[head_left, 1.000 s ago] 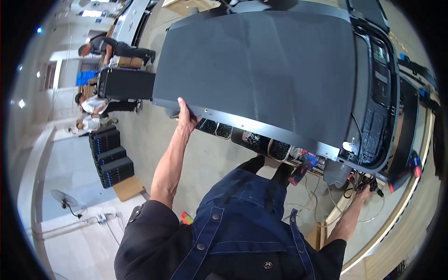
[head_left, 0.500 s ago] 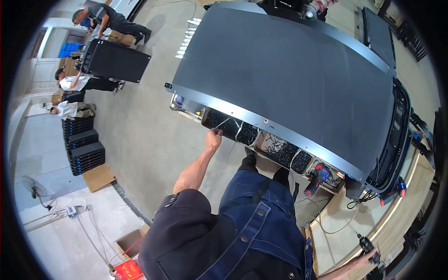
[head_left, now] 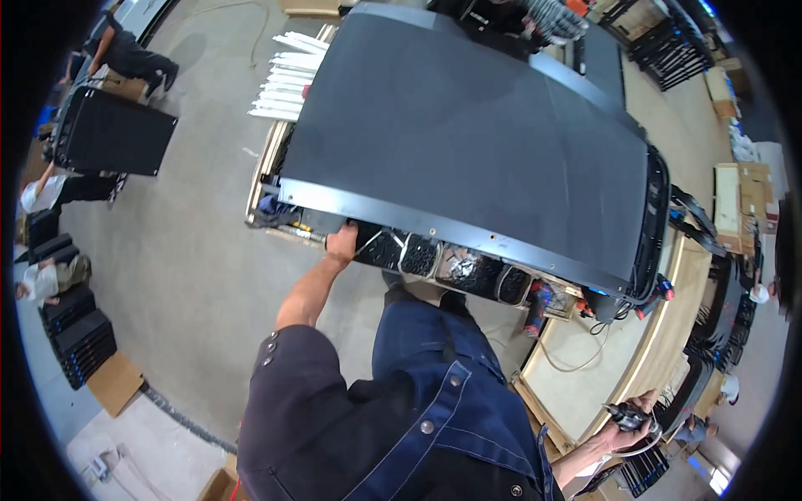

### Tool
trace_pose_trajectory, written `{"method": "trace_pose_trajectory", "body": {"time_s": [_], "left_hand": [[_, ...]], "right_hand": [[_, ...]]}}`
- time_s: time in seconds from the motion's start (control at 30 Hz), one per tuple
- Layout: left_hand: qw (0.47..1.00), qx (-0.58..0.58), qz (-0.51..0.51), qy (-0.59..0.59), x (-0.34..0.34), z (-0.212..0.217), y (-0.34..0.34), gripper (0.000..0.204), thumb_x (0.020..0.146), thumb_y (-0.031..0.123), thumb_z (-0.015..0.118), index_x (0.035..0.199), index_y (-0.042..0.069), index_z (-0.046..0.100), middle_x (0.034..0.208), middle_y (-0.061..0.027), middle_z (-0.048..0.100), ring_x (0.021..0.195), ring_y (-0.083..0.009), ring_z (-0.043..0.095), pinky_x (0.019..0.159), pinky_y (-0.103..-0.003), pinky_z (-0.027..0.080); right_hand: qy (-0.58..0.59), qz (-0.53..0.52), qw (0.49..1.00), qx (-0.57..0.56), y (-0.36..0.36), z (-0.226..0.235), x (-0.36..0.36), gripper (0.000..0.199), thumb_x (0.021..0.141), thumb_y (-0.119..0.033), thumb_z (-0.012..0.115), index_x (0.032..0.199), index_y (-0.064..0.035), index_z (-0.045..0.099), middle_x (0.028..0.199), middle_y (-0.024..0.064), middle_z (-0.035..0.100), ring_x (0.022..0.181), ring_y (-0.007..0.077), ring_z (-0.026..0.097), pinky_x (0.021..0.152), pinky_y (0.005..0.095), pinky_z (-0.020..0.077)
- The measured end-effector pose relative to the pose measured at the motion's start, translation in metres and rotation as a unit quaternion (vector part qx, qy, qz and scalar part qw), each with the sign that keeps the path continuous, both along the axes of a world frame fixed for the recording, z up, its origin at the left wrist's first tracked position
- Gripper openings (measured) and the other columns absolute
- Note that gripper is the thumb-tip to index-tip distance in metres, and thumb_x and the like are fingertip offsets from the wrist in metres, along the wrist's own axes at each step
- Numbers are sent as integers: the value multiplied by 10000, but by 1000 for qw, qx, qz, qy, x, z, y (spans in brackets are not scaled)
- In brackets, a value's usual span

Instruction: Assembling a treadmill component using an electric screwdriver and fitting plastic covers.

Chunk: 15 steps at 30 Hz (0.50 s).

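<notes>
A large dark grey panel (head_left: 468, 142) with a bare metal edge strip (head_left: 376, 204) lies across the bench before me. At the strip's left part is my left hand (head_left: 341, 242), its fingers curled at the end of a black bin of screws (head_left: 380, 249); the fingertips are partly hidden, so what they hold cannot be made out. Out to the lower right, my right hand (head_left: 622, 434) is closed round a black powered screwdriver (head_left: 628, 415), its bit toward the left and a pale hose or cable looping below.
More screw bins (head_left: 420, 253) sit under the strip, and a red-and-blue cordless drill (head_left: 537, 309) hangs to their right. A wooden-edged table (head_left: 643, 351) stands at the right. White strips (head_left: 288, 79) lie at far left. Co-workers hold a black panel (head_left: 117, 129); another person's gloved hand (head_left: 543, 21) touches the far edge.
My view has swung to the right. The left hand has moved up against the metal strip at the bin's left end. My right hand has brought the screwdriver further into view, its bit now pointing left.
</notes>
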<state>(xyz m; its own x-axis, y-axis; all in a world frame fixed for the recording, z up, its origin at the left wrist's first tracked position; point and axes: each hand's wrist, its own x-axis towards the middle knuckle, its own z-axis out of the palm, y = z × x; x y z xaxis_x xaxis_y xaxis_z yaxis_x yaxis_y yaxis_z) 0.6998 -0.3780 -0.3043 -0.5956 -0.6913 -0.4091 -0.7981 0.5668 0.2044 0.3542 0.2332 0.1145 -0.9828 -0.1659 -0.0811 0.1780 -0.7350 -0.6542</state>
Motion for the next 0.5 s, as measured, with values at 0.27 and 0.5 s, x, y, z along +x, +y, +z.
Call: {"method": "trace_pose_trajectory", "body": {"time_s": [0.27, 0.5], "left_hand": [[990, -49, -131, -27, 26, -35, -13, 190, 894, 49, 551, 1062, -3, 621, 1120, -247, 631, 990, -395, 689, 772, -481, 600], [998, -11, -61, 28, 13, 32, 5, 285, 854, 21, 598, 1136, -16, 574, 1014, -247, 658, 887, -412, 706, 739, -497, 598]], "right_hand": [[105, 12, 959, 262, -131, 25, 22, 635, 866, -29, 683, 1446, -21, 424, 1185, 199, 637, 954, 257, 638, 955, 423, 513], [182, 66, 921, 339, -193, 25, 9, 884, 783, -110, 780, 1531, -4, 322, 1118, 165, 651, 873, 216, 662, 876, 371, 546]]}}
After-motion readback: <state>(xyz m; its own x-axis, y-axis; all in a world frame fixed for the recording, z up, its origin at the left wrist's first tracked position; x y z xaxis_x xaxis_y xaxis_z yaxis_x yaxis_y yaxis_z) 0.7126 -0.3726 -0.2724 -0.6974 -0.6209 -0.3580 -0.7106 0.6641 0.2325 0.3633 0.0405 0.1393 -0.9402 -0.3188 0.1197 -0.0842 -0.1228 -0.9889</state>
